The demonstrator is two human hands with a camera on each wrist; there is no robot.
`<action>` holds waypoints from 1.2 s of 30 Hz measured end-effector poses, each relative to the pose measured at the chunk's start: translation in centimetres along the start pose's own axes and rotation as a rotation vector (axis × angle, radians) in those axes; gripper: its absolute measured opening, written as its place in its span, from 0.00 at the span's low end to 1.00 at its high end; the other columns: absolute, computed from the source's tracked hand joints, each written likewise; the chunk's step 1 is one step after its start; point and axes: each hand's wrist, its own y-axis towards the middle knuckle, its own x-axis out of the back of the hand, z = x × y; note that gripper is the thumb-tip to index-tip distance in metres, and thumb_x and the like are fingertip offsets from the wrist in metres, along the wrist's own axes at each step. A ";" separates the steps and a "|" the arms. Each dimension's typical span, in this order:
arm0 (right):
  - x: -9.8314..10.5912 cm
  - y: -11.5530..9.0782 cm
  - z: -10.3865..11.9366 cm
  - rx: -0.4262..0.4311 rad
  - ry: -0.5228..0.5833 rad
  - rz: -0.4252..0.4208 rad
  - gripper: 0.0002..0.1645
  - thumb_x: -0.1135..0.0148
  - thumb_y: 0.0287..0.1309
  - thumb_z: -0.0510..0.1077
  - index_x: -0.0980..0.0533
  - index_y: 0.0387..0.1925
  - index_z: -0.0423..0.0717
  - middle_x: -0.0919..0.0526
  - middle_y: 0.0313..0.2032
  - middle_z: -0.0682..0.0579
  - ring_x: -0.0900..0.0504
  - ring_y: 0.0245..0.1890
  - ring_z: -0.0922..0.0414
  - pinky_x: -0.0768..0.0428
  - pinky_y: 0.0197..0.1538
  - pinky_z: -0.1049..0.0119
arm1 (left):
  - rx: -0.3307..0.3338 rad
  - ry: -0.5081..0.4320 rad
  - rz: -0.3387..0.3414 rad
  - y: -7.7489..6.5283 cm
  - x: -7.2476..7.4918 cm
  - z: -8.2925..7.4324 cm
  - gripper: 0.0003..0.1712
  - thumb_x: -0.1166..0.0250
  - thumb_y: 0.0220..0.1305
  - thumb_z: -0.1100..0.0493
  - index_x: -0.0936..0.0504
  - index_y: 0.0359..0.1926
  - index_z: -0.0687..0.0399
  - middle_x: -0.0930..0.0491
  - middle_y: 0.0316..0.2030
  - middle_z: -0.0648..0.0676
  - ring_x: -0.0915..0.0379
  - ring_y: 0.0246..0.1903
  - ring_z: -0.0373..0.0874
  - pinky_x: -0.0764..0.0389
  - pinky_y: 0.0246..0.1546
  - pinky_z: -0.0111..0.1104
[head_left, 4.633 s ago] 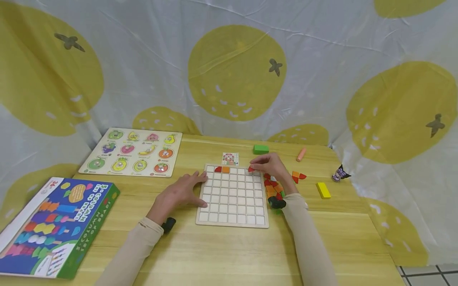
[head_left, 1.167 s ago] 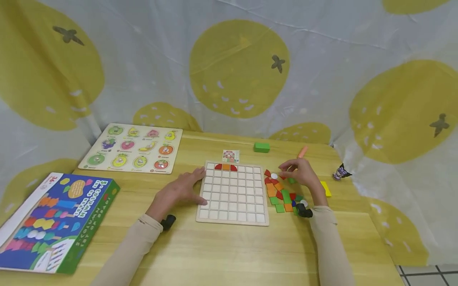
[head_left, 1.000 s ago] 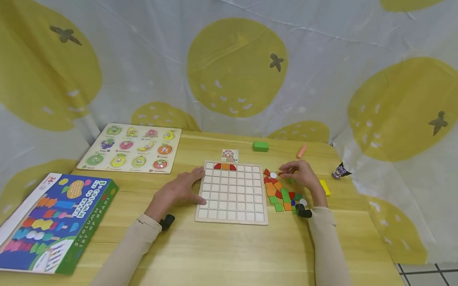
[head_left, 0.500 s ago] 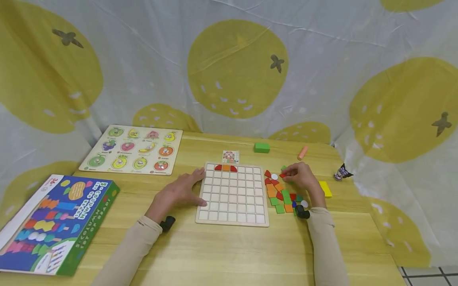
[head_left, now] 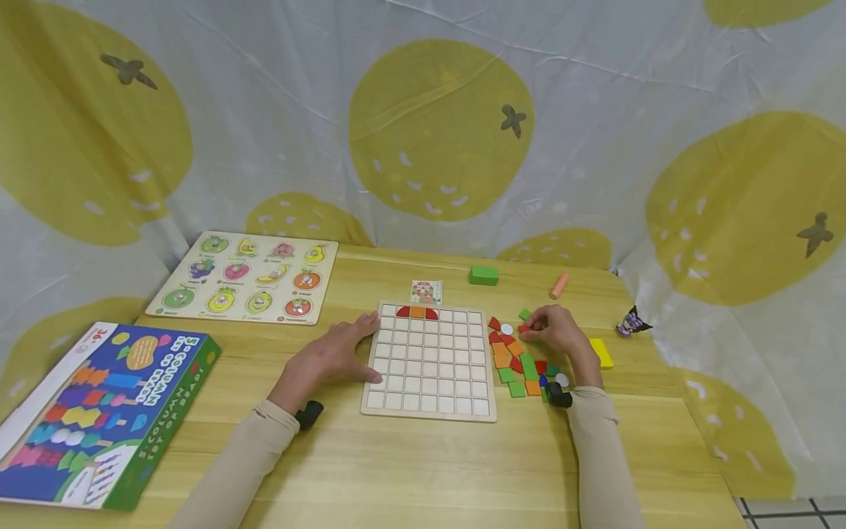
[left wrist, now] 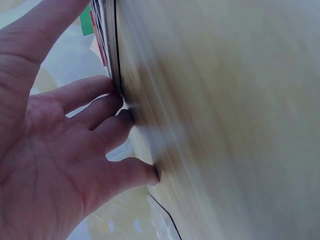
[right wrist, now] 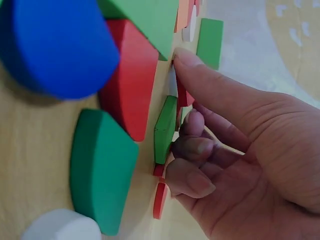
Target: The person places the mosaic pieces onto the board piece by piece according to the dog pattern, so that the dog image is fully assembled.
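A wooden grid board (head_left: 429, 367) lies in the middle of the table. In its top row an orange square tile (head_left: 418, 313) sits between two red curved tiles. My left hand (head_left: 330, 354) touches the board's left edge, thumb and fingers spread; the left wrist view shows its fingertips down at the tabletop. To the right of the board, my right hand (head_left: 558, 330) pinches a small red tile (head_left: 524, 329) among the loose tiles. That red tile (left wrist: 102, 60) is out of the left wrist view's reach; the right wrist view shows the red tile (right wrist: 184, 94) partly hidden behind the thumb.
Loose tiles, orange (head_left: 501, 356), green (head_left: 529, 366), red, white and blue, lie right of the board. A picture card (head_left: 426, 292) and green block (head_left: 484, 275) stand behind. Around are an orange stick (head_left: 559, 285), yellow block (head_left: 601, 353), figurine (head_left: 632, 323), fruit puzzle (head_left: 241, 279) and box (head_left: 106, 419).
A second red tile now sits right of the orange square on the board. My right hand has moved right to the loose tiles and pinches another red one; my left hand stays.
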 end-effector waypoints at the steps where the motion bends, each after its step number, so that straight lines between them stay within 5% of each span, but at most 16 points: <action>1: 0.0 0.0 0.0 0.002 0.002 0.000 0.10 0.20 0.60 0.36 0.15 0.35 0.33 0.16 0.29 0.47 0.25 0.29 0.54 0.24 0.36 0.65 | 0.001 0.001 0.000 0.0 0.0 0.0 0.63 0.16 0.58 0.42 0.40 0.85 0.56 0.50 0.86 0.60 0.52 0.82 0.71 0.45 0.79 0.64; 12: -0.2 -0.1 1.4 0.114 0.089 -0.057 0.14 0.22 0.61 0.35 0.23 0.30 0.41 0.22 0.29 0.49 0.24 0.31 0.53 0.27 0.35 0.66 | 0.004 -0.003 0.003 0.0 -0.1 0.0 0.63 0.16 0.57 0.42 0.40 0.85 0.56 0.50 0.86 0.60 0.52 0.82 0.71 0.45 0.79 0.64; 17: -0.7 0.0 2.4 0.147 0.185 -0.077 0.14 0.17 0.58 0.39 0.18 0.28 0.40 0.18 0.26 0.48 0.22 0.28 0.51 0.27 0.33 0.67 | 0.006 -0.006 0.002 0.1 -0.1 0.1 0.63 0.16 0.57 0.42 0.40 0.85 0.56 0.50 0.86 0.61 0.52 0.82 0.71 0.45 0.79 0.64; 23: -1.8 0.5 3.6 0.180 0.287 -0.009 0.05 0.21 0.63 0.38 0.10 0.35 0.39 0.09 0.33 0.43 0.13 0.31 0.40 0.13 0.37 0.62 | 0.013 -0.005 0.005 0.2 0.0 0.1 0.64 0.16 0.57 0.42 0.40 0.85 0.55 0.50 0.86 0.60 0.53 0.82 0.71 0.44 0.78 0.65; 30: -4.2 1.5 6.9 0.212 0.338 0.068 0.18 0.25 0.65 0.35 0.14 0.55 0.33 0.10 0.37 0.41 0.12 0.36 0.46 0.15 0.38 0.66 | 0.010 0.001 -0.004 0.1 0.1 -0.1 0.64 0.16 0.56 0.42 0.40 0.85 0.56 0.49 0.86 0.61 0.51 0.81 0.72 0.42 0.78 0.65; 36: -6.6 2.9 9.7 0.235 0.368 0.128 0.10 0.27 0.69 0.37 0.10 0.48 0.36 0.08 0.36 0.43 0.11 0.35 0.40 0.16 0.38 0.61 | 0.012 -0.005 -0.003 0.0 0.0 0.0 0.64 0.16 0.57 0.42 0.41 0.85 0.56 0.50 0.86 0.61 0.52 0.82 0.71 0.43 0.78 0.65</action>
